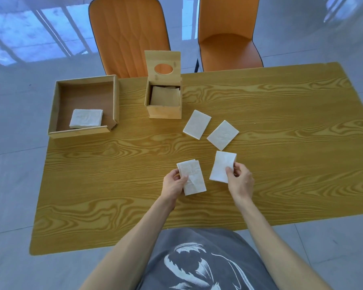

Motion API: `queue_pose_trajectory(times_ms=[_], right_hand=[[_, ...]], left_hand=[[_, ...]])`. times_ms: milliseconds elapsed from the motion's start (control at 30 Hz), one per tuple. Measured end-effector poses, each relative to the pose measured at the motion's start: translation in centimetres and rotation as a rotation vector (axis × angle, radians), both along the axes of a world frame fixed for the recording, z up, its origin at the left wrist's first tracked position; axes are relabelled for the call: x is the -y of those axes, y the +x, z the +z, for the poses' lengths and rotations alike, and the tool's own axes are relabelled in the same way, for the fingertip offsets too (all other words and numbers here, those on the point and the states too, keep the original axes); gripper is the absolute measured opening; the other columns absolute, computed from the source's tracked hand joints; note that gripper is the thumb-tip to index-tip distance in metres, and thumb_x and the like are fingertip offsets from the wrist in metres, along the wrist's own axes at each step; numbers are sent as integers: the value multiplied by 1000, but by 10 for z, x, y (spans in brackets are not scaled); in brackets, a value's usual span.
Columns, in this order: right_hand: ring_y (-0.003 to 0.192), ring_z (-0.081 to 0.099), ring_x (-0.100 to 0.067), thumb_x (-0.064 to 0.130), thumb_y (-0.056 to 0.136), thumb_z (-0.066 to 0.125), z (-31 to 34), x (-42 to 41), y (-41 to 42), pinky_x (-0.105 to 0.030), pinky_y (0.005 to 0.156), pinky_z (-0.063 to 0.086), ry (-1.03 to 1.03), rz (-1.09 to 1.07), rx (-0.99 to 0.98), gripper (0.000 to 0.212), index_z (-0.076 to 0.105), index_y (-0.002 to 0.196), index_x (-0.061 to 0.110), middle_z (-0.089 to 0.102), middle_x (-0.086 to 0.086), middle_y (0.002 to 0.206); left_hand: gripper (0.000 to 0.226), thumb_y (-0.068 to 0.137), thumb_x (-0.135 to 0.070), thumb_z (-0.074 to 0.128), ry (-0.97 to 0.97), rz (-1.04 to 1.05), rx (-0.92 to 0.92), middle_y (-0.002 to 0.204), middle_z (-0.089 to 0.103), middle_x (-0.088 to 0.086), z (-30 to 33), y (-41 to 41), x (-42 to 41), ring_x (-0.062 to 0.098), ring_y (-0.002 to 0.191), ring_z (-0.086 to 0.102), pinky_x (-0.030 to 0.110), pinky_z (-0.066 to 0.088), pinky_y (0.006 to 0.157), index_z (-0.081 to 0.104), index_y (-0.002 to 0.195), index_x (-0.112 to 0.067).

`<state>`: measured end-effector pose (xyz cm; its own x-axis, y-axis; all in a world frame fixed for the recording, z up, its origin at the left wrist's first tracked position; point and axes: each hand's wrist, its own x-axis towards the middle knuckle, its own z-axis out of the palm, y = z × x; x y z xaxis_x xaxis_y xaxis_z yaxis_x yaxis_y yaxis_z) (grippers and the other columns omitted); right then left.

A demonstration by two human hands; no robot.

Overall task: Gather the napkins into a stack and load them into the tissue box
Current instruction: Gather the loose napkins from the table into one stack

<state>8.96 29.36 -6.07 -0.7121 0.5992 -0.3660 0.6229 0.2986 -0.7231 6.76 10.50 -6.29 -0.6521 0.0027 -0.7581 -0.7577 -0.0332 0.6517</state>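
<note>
Likely a home dining area: wood-grain table (281, 114), two orange padded chairs (130, 34) tucked behind, glossy pale tiled floor (13, 164) reflecting window bars.

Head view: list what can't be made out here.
- Napkin count in the tissue box: walls and shadow hide the depth.
- Sheets in the left hand stack: edges overlap.
- Tray pile thickness: front wall covers it.
</note>
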Motion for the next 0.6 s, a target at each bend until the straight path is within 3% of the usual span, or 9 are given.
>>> queue_pose_trajectory(times_ms=[167, 267, 367, 433, 533, 600], right_hand=[[89, 74, -10, 14, 91, 70, 5, 16, 2, -19, 69, 57, -525, -45, -139, 49, 48, 133, 26, 76, -1, 101], [85, 74, -7, 10, 90, 71, 1, 22, -1, -19, 67, 57, -644, 104, -73, 45, 54, 130, 22, 77, 1, 99], [90, 73, -12, 9, 89, 71, -7, 29, -1, -23, 70, 59, -661, 215, -9, 36, 63, 124, 6, 76, -2, 104], [95, 72, -16, 9, 89, 71, -12, 34, -2, -27, 75, 59, -614, 239, 13, 35, 65, 122, 2, 75, -4, 106], [97, 72, -19, 13, 90, 71, -18, 40, -3, -35, 84, 59, -496, 288, 46, 28, 68, 116, 4, 75, -7, 105], [94, 71, -17, 21, 89, 72, -19, 43, -4, -38, 85, 59, -340, 368, 56, 23, 71, 109, 10, 75, -5, 101]], left_hand=[[26, 99, -21, 55, -21, -4, 3, 114, 71, 11, -2, 1, 0, 27, 100, 70, 42, 59, 80, 60, 123, -12], [28, 100, -25, 53, -8, -4, 7, 111, 72, 10, -2, 1, 2, 27, 100, 70, 47, 59, 85, 61, 123, -11], [29, 100, -28, 53, 18, 14, 18, 110, 73, 11, -5, 1, 4, 30, 102, 70, 49, 58, 88, 63, 120, -11], [28, 100, -28, 53, 26, 19, 12, 110, 73, 11, -5, 2, 4, 27, 97, 70, 42, 60, 80, 63, 120, -10], [27, 101, -27, 52, 30, 26, 5, 108, 73, 10, -6, 5, 4, 22, 91, 70, 30, 57, 67, 63, 120, -11], [28, 100, -27, 52, 23, 28, 0, 112, 73, 12, -6, 5, 4, 27, 98, 70, 34, 58, 73, 64, 120, -11]])
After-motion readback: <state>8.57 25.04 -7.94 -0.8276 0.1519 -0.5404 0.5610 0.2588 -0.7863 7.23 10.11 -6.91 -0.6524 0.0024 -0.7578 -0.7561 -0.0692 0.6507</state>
